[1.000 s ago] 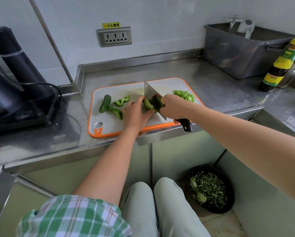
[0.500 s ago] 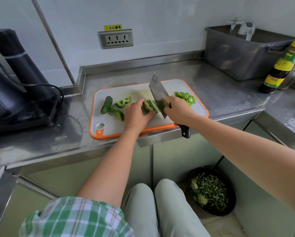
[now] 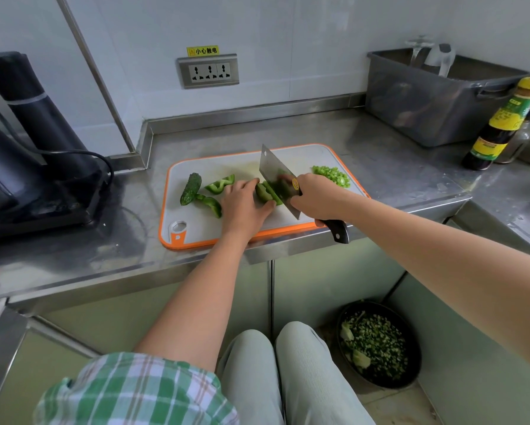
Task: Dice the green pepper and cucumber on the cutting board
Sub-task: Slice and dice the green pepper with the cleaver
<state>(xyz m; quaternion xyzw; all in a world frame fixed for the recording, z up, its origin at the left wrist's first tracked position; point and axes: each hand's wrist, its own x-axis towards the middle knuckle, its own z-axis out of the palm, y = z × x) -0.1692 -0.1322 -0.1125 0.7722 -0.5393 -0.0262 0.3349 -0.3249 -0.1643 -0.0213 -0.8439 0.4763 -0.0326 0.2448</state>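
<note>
An orange-rimmed white cutting board (image 3: 196, 234) lies on the steel counter. My left hand (image 3: 245, 207) holds down a green pepper piece (image 3: 265, 193) at the board's middle, fingers curled round it. My right hand (image 3: 315, 197) grips a cleaver (image 3: 276, 176) by its black handle, its blade resting against that pepper piece just right of my left fingers. A short cucumber piece (image 3: 191, 188) and two pepper pieces (image 3: 220, 184) (image 3: 212, 204) lie on the board's left part. A pile of diced pepper (image 3: 332, 175) sits at the board's far right corner.
A black appliance (image 3: 27, 167) with a cable stands left of the board. A grey plastic tub (image 3: 435, 99) and a dark sauce bottle (image 3: 499, 127) stand at the back right. A wall socket (image 3: 208, 72) is behind. On the floor sits a black bowl of chopped greens (image 3: 377, 345).
The cleaver rose off the pepper with its blade tipped up, then came back down against the piece. My left hand stayed on the pepper piece.
</note>
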